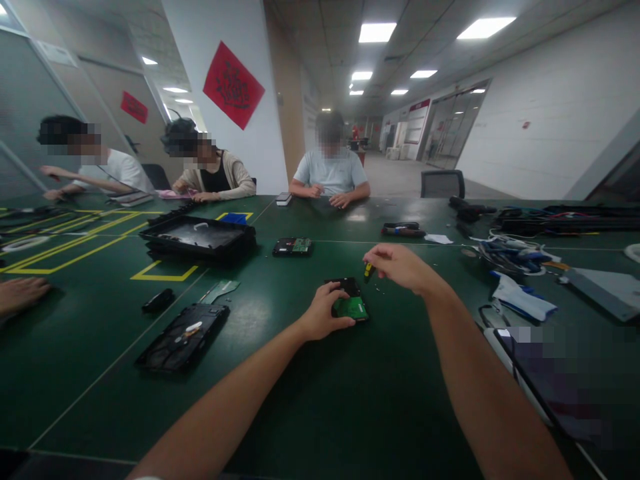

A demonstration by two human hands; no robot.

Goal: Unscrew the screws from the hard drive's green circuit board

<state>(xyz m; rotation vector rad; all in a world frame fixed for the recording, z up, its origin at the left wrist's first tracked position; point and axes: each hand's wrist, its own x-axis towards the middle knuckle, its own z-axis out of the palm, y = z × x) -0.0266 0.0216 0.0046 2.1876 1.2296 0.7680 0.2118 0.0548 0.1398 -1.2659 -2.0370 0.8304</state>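
A hard drive [354, 308] with a green circuit board lies on the green table in front of me. My left hand [327, 310] grips it from the left, thumb at the near edge and fingers over the far part. Just beyond its far right corner, my right hand [395, 265] pinches a small yellow and black screwdriver [369, 269], tip downward. The tip seems apart from the drive. Tiny bits, perhaps screws, lie on the table right of the drive. A second hard drive [293, 247] sits farther back.
A black plastic casing [183, 337] with small parts on it lies left, below a larger black tray-like housing [200, 233]. Gloves [523, 297], cables and a laptop-like screen [565, 387] are at right. Three people sit across the table; another person's hand [23, 295] rests at far left.
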